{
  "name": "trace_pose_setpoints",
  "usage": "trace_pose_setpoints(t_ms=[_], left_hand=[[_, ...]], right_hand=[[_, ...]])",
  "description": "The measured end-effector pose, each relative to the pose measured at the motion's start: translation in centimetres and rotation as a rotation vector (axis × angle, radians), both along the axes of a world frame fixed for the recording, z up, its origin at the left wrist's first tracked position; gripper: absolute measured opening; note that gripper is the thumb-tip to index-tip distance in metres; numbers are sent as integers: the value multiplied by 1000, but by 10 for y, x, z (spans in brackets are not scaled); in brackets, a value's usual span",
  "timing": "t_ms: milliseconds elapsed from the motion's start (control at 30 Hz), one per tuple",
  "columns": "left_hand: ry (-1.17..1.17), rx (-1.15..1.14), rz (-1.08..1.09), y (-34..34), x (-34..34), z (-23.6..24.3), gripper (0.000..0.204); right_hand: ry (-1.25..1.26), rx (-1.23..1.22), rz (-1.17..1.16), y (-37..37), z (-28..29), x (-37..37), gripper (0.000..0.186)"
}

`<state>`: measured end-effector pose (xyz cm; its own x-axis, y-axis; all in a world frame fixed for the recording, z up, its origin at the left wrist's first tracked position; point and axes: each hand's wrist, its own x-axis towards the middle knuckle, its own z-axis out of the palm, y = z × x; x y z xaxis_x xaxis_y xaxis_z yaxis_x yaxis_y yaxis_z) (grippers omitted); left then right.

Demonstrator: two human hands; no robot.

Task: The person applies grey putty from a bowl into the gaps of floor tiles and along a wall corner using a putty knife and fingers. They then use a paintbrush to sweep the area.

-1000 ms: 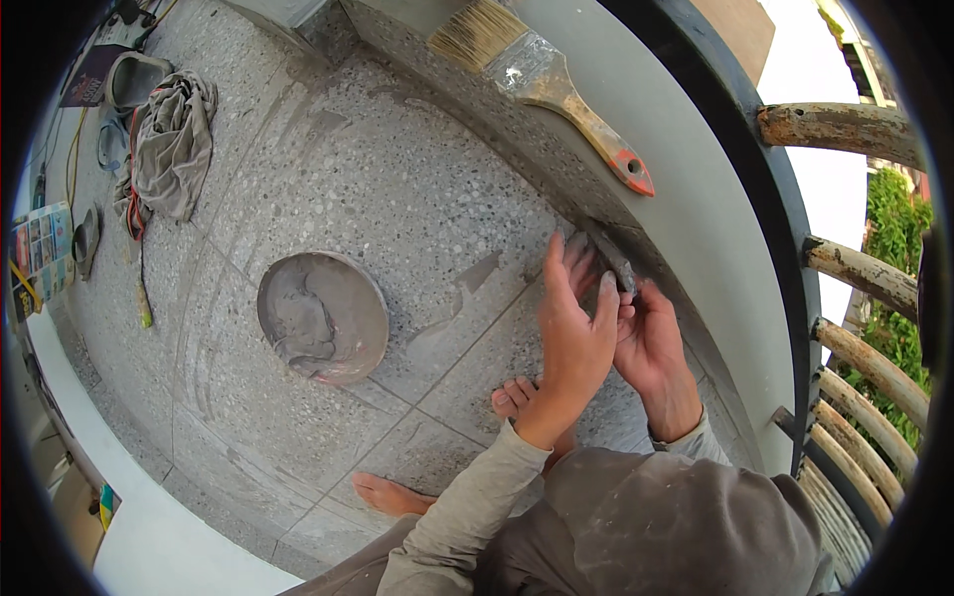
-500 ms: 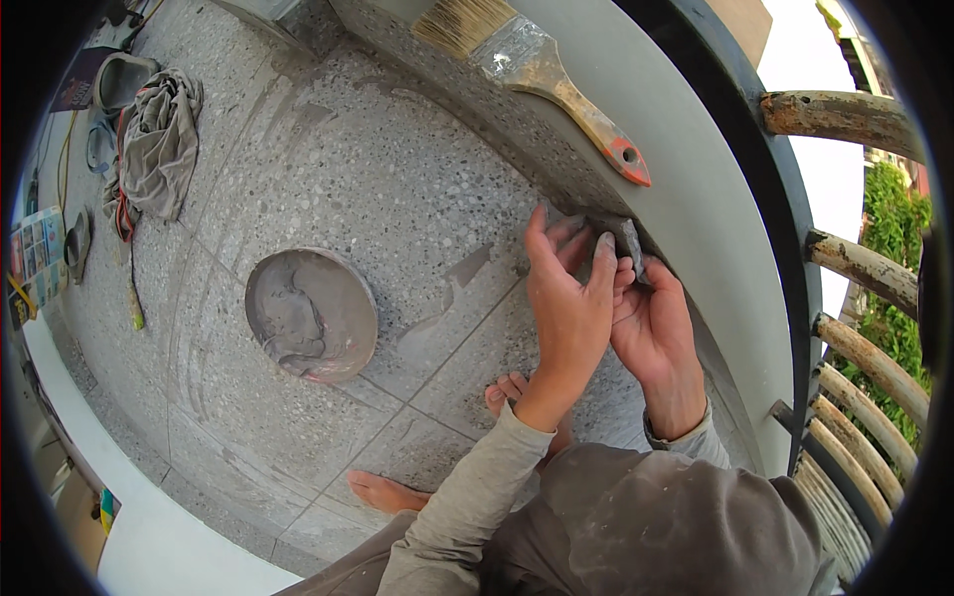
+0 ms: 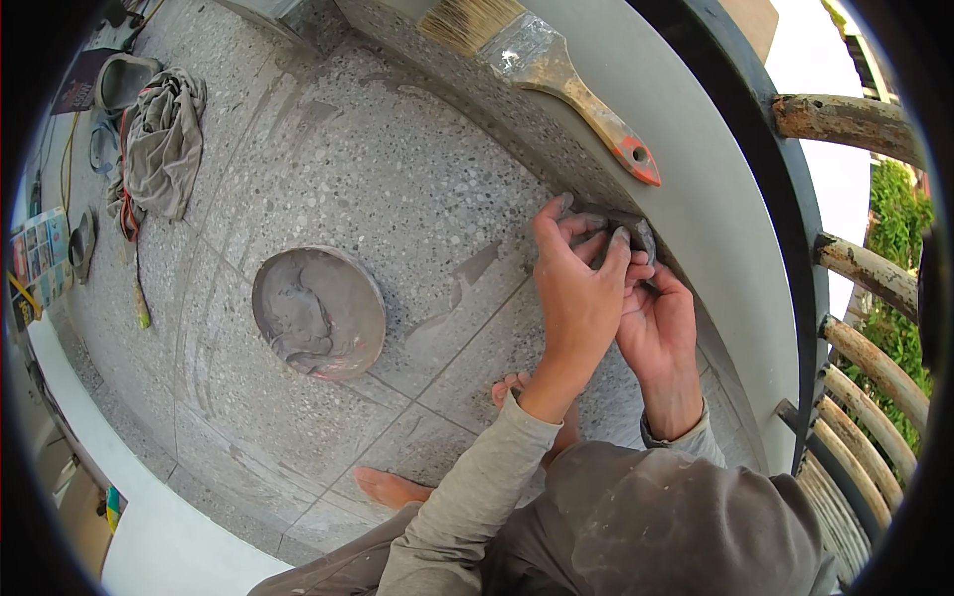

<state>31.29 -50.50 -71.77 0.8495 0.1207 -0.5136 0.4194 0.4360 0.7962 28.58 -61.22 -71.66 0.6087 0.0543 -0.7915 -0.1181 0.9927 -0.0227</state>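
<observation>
A thin, dark grey piece [image 3: 639, 230], smeared with grey paste, is held between my two hands beside the low wall; its exact kind I cannot make out. My left hand [image 3: 579, 293] pinches it with thumb and curled fingers, grey at the tips. Palm up, my right hand [image 3: 658, 328] grips its near end with bent fingers, partly hidden behind the left thumb. To the left on the floor stands a round bowl [image 3: 370, 343] with grey paste [image 3: 296, 313] inside.
A wide paintbrush [image 3: 571, 87] lies on the pale ledge [image 3: 686, 149] at the right. Beyond are a black rail [image 3: 740, 109] and rusty bars [image 3: 865, 270]. A crumpled grey cloth [image 3: 164, 139] and sandals [image 3: 124, 79] lie far left on the speckled tile floor [image 3: 417, 179].
The piece has tilted in my hands and shows more of its flat face. My left fingers have curled further around it. The whole view has shifted slightly.
</observation>
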Motion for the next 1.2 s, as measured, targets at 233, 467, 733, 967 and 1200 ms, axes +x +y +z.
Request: trace_pose_setpoints(t_ms=[233, 467, 733, 967, 1200], left_hand=[[-3, -45, -32, 1, -4, -4, 62], [-10, 27, -214, -3, -42, -23, 59], [-93, 269, -210, -10, -24, -44, 64], [-134, 406, -248, -29, -18, -38, 71], [-30, 243, -240, -34, -13, -34, 73]], right_hand=[[-35, -109, 20, 1, -1, -6, 30], [159, -277, 229, -34, 6, -39, 24], [216, -530, 458, -48, 26, -81, 18], [171, -604, 481, -55, 22, -80, 21], [153, -603, 446, -63, 20, -82, 22]])
